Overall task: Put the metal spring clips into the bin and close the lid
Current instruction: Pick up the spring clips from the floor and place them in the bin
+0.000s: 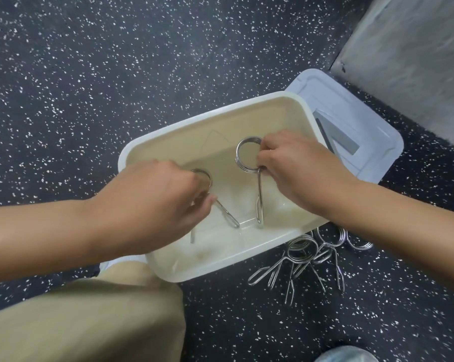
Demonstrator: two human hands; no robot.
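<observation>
Right hand [296, 168] clip [249, 155]: coil up, handles down, in bin [220, 113]

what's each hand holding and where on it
Each holds one spring clip over the bin: left hand and right hand both grip where coil meets handle.

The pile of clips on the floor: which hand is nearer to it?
Right. The right hand is over the bin just above the pile of clips; the left hand is across the bin, farther off.
</observation>
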